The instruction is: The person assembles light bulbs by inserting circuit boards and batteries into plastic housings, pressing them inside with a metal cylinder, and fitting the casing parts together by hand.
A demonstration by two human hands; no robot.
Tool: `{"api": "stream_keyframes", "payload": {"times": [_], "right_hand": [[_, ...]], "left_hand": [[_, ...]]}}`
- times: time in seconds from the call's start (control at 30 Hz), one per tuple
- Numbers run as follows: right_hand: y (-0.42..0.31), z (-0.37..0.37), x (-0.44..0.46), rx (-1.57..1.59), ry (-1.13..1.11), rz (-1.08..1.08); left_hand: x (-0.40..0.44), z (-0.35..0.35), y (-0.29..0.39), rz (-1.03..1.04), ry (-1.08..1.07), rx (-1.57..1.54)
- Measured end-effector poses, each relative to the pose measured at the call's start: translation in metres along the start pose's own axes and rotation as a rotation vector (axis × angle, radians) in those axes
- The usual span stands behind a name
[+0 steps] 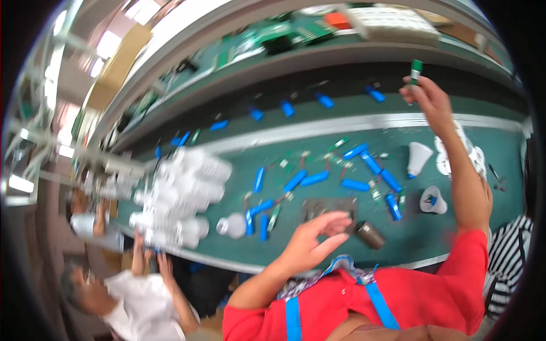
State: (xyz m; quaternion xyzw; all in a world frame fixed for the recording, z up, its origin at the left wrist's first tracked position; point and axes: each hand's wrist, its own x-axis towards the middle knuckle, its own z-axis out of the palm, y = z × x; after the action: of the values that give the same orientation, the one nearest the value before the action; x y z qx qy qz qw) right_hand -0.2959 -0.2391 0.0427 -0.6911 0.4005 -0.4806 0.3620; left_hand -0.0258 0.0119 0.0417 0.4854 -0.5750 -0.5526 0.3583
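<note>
My right hand (429, 99) is raised at the far side of the bench, its fingers closed round a small green and white piece (416, 71) that stands upright. Near the front edge, my left hand (313, 241) hovers with fingers apart and nothing visible in it, beside a metal plate (329, 208) and a dark cylinder (370, 235). Several blue cylinders (314, 178) with wires and small green boards (274, 217) lie across the green bench top. A white bulb housing (418, 159) lies below my right hand, with an open white cup (433, 200) nearer me.
White bulb housings (187, 187) are piled at the left. More blue cylinders (287, 108) line the back strip. A shelf (341, 54) above holds green boards and a white tray (392, 24). White discs (478, 158) lie by my right forearm. A co-worker (136, 301) sits at lower left.
</note>
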Motion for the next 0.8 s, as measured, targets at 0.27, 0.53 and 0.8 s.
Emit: {"api": "stream_keyframes", "payload": {"times": [0.27, 0.53, 0.8], "right_hand": [[-0.101, 0.087, -0.151, 0.624, -0.393, 0.336], [-0.110, 0.154, -0.219, 0.845, -0.465, 0.461], [-0.110, 0.190, -0.255, 0.770, -0.464, 0.715]], "left_hand": [[-0.069, -0.011, -0.018, 0.090, 0.158, -0.064], [-0.131, -0.113, -0.099, 0.210, 1.161, 0.692], [-0.119, -0.153, -0.128, 0.106, 0.852, 0.251]]}}
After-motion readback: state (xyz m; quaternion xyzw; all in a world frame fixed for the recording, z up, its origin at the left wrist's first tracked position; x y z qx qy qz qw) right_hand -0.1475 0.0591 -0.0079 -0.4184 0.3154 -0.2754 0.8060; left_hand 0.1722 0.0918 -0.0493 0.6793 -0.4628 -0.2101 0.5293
